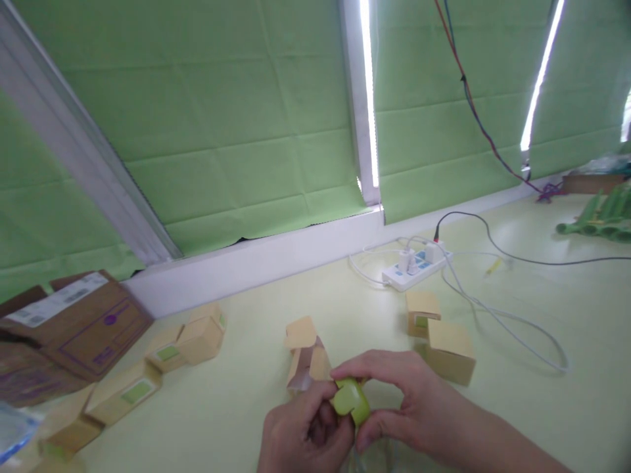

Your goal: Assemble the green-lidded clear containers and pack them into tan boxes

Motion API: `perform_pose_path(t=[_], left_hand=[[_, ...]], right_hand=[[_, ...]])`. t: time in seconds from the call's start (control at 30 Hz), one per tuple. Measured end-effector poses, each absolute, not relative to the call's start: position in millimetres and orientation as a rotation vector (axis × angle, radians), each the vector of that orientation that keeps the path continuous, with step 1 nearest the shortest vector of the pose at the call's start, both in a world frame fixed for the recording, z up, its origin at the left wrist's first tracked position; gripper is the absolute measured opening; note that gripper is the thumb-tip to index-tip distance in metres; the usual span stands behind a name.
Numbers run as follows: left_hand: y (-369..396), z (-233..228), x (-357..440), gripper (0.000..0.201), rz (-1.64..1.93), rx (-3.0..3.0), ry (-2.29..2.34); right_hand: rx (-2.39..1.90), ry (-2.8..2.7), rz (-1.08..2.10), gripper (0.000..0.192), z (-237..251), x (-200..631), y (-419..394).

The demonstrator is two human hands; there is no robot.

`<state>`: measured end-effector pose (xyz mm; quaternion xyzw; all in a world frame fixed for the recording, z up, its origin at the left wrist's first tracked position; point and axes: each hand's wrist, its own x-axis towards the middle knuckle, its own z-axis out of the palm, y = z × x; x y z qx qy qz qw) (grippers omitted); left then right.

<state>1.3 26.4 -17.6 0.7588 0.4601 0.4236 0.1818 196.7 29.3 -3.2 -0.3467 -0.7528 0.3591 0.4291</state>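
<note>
Between both hands is a small, rounded yellow-green plastic piece (351,399) with a flat flap-like part; its exact kind does not show. My left hand (308,430) pinches its left side with thumb and fingers. From the right, my right hand (404,394) grips it, fingers at the top and thumb at the lower edge. Something clear or whitish hangs below the piece, partly hidden and blurred. Just behind my left hand stands a small tan carton (308,364) with its lid flap up. Two more small cartons, one a tan box (451,351), are beyond my right hand.
Several small tan cartons (125,394) form a row at the left, beside a large brown cardboard box (93,332). A white power strip (411,272) with plugs and looping cables lies toward the back. Green tubes (599,223) lie at the far right. Green blinds (236,118) hang behind the table.
</note>
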Motion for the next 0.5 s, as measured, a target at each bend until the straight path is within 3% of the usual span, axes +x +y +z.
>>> perform_pose_path(t=[0.33,0.5], left_hand=[[24.8,-14.0,4.9,0.02,1.152,1.987,1.254],[24.7,-19.4,6.6,0.015,1.157,1.99,1.246]], right_hand=[[-0.962,-1.885,0.859,0.054,-4.6,196.8,28.8],[-0.94,-1.91,0.863,0.054,-4.8,196.0,28.1]])
